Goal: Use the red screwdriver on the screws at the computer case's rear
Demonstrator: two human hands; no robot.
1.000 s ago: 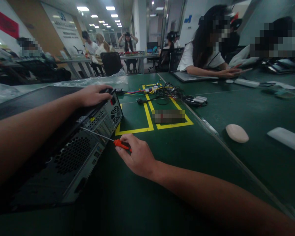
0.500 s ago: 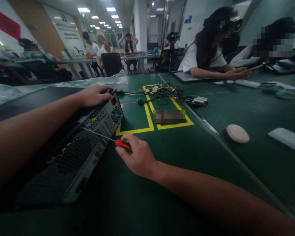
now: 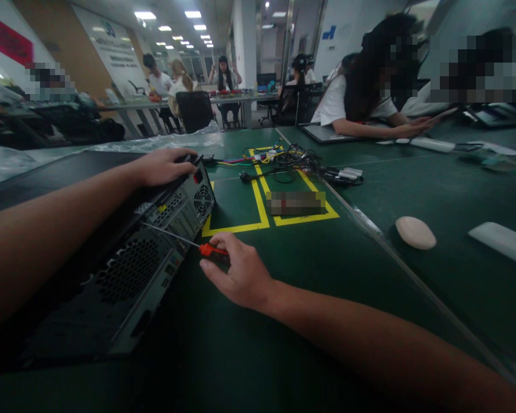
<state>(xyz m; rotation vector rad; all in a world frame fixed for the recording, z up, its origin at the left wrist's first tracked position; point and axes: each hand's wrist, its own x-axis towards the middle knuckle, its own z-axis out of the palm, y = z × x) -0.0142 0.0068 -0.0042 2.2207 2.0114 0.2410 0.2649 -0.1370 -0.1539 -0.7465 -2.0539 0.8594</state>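
Note:
A black desktop computer case point(image 3: 172, 221) lies on the left with its vented rear panel facing me. My left hand point(image 3: 165, 166) rests on its top near the far rear corner, fingers stretched out and thumb along the edge. My right hand point(image 3: 241, 269) is around the handle of a screwdriver point(image 3: 207, 250) with a red collar and a long thin shaft. The shaft's tip meets the upper edge of the rear panel, beside a pale label. My thumb stands a little off the handle, while the index finger curls over it. The other right fingers are mostly hidden.
Tangled cables point(image 3: 301, 160) and a blurred-out box-like object point(image 3: 296, 203) lie by yellow tape rectangles point(image 3: 241, 229) on the green table. A rounded beige object point(image 3: 415, 232) and a white bar point(image 3: 501, 244) are to the right. Clear plastic sheeting point(image 3: 189, 137) lies behind the case. Other people sit beyond.
My right thumb has moved down and away from the screwdriver handle, so the grip is looser. The shaft's tip, the case and my left hand stay in place.

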